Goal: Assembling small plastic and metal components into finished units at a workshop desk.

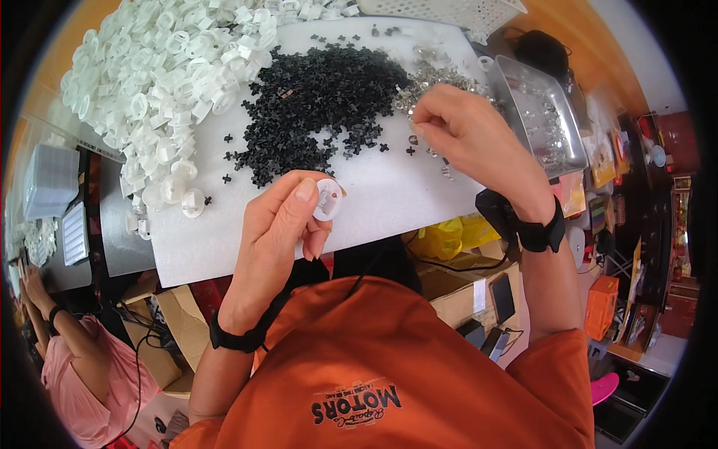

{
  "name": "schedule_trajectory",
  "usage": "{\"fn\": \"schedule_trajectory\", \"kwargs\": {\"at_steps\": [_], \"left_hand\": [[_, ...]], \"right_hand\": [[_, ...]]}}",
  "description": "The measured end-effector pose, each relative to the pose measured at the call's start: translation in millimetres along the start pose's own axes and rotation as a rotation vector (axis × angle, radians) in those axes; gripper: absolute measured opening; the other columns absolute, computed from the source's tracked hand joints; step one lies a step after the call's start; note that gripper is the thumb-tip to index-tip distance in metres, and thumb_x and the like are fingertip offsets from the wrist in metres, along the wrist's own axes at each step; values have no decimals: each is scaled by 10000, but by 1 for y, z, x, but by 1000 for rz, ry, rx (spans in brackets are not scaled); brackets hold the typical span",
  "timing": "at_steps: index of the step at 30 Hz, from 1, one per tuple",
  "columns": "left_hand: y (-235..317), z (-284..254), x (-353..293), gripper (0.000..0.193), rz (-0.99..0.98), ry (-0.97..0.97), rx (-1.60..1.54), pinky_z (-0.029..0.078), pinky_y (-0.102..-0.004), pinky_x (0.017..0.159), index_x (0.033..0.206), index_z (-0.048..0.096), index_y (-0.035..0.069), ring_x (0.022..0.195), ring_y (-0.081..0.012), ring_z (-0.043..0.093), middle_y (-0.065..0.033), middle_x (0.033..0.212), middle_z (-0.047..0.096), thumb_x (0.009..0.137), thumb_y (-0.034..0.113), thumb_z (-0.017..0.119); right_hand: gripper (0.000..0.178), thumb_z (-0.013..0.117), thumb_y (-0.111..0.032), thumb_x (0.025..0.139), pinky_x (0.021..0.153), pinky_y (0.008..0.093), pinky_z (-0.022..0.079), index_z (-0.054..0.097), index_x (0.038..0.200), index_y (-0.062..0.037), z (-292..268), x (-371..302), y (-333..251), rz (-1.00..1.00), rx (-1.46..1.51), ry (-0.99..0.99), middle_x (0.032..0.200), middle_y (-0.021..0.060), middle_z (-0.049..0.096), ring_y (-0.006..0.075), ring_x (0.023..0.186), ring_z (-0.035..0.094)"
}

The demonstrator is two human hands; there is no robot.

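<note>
My left hand point(280, 228) is closed on a round white plastic part point(327, 199), holding it between thumb and fingers above the near edge of the white sheet. Raised at the right, my right hand point(467, 131) has its thumb and forefinger pinched together beside a heap of small shiny metal pieces point(430, 81). Whatever sits in that pinch is too small to make out. Between and beyond my hands lies a large heap of small black cross-shaped pieces point(321, 97). To its left, white plastic parts point(172, 75) like the held one are piled high.
A metal tray point(535, 112) with small bits stands at the right, near a white perforated basket point(449, 11). Cardboard boxes point(467, 295) and a yellow bag point(456, 236) are below the table edge. At the far left, another person point(93, 374) in pink works beside stacked clear trays point(52, 179).
</note>
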State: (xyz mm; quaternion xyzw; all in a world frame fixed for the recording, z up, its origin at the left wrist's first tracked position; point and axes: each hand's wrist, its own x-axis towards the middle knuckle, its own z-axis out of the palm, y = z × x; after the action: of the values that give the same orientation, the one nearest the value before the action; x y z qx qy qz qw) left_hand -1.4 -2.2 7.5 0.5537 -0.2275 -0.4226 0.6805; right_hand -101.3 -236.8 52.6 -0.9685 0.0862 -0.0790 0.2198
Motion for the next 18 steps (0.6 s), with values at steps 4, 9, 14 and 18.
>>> {"fn": "schedule_trajectory", "kwargs": {"at_steps": [4, 9, 14, 18], "left_hand": [[-1, -1, -1, 360, 0, 14, -32, 343, -201, 470, 977, 586, -10, 511, -53, 449, -15, 656, 516, 980, 315, 433], [1, -1, -1, 342, -2, 15, -20, 345, -199, 473, 987, 580, -16, 511, -56, 455, -17, 656, 518, 978, 288, 425], [1, 0, -2, 340, -2, 23, -33, 345, -200, 473, 991, 575, -22, 510, -60, 457, -21, 652, 520, 977, 276, 413], [1, -2, -3, 342, -5, 7, -72, 348, -202, 471, 990, 573, -25, 511, -63, 458, -27, 650, 521, 977, 276, 409]], "right_hand": [[94, 526, -103, 811, 686, 426, 445, 590, 818, -35, -3, -6, 1, 67, -91, -42, 848, 117, 583, 345, 801, 570], [91, 523, -107, 835, 676, 410, 457, 598, 843, -56, 3, -8, 1, -21, -187, -104, 849, 103, 557, 321, 791, 587], [81, 528, -105, 835, 647, 405, 469, 587, 826, -51, 9, -4, -2, -79, -251, -76, 838, 99, 547, 319, 758, 593], [74, 525, -88, 830, 628, 410, 477, 580, 823, -40, 11, -3, -2, -102, -310, -73, 848, 105, 549, 326, 738, 597]]}}
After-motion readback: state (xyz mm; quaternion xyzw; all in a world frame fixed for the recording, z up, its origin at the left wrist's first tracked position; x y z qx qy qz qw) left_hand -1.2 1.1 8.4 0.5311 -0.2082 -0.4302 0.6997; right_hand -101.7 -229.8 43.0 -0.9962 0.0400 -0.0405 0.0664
